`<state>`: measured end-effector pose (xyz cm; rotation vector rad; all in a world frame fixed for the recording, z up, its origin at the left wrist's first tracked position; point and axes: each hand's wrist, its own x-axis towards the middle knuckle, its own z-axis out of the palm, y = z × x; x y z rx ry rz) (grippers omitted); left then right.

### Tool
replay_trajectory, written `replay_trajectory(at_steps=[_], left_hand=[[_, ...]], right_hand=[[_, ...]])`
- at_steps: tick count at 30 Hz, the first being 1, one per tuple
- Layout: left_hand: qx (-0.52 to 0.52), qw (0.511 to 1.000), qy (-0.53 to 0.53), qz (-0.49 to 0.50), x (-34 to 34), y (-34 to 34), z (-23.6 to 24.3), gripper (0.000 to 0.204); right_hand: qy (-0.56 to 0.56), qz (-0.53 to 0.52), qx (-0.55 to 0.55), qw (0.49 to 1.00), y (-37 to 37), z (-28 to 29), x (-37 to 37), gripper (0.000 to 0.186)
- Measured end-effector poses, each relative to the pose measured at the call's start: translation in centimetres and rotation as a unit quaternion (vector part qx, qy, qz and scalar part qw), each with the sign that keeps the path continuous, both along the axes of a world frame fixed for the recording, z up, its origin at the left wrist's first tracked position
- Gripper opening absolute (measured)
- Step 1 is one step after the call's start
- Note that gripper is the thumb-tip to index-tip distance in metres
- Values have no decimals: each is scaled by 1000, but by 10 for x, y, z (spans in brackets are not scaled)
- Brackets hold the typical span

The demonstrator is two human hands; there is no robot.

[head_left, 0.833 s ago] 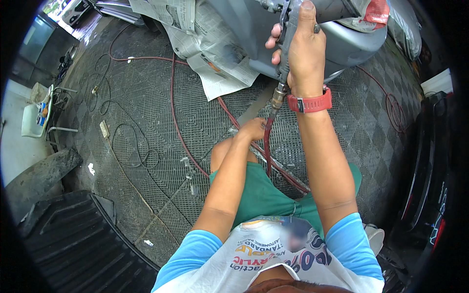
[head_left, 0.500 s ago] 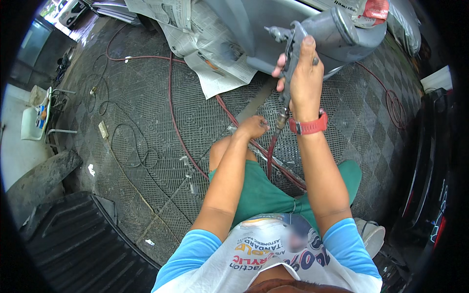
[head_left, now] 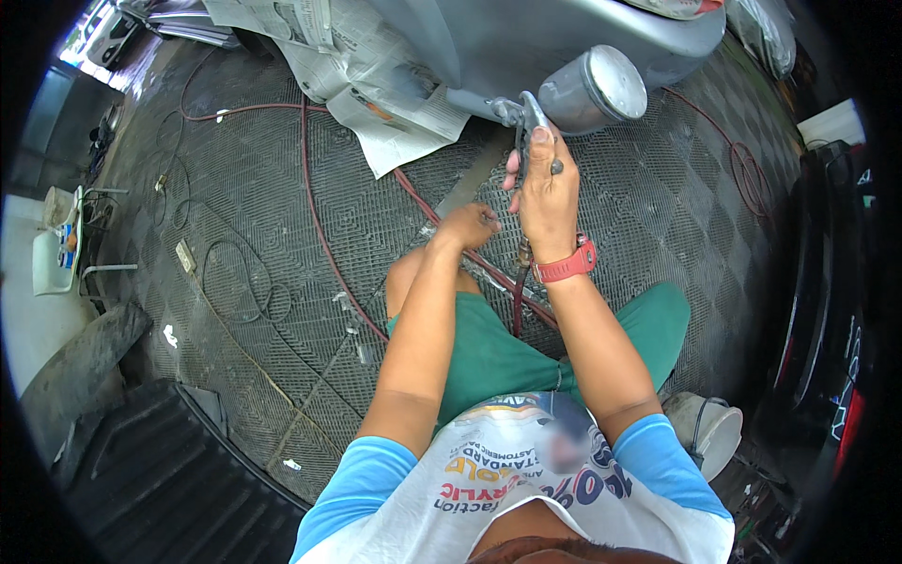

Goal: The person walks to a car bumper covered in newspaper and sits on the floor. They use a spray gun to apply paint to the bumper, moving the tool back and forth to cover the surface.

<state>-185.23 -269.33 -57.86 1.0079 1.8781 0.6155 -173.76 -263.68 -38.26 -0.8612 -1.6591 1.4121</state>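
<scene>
- the right hand (head_left: 548, 202) is gripping a grey spray gun (head_left: 532, 115) by its handle.
- the spray gun is hanging in the air near a big grey car part (head_left: 526, 47), and its round cup (head_left: 568, 96) is sticking out to the right.
- a dark red hose (head_left: 518, 305) is running down from the handle, past a red watch (head_left: 564, 267).
- the left hand (head_left: 463, 227) is hanging by the left knee (head_left: 406, 277), its fingers curling in; i cannot tell if it is holding something.
- more red hoses (head_left: 417, 197) are crossing the floor (head_left: 254, 169), passing right by the left hand.
- newspaper (head_left: 395, 127) is drooping over the left side of the grey car part, near the gun's nose.
- a white bucket (head_left: 717, 437) is sitting beside the right sleeve (head_left: 672, 461).
- a pale power strip (head_left: 185, 256) is lying far left, near curling cords (head_left: 225, 242).
</scene>
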Motion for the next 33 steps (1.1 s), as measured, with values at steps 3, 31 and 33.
replay_trajectory(at_steps=[3,31,33], left_hand=[[-2,1000,-7,12,-2,-2,-8,40],[-12,999,26,-16,6,8,-1,45],[-11,1000,15,-15,7,9,0,45]], right_hand=[[-9,-47,-13,999,1,-8,22,53],[-1,-147,-10,989,5,-27,114,56],[-5,-153,2,988,4,-21,117,55]])
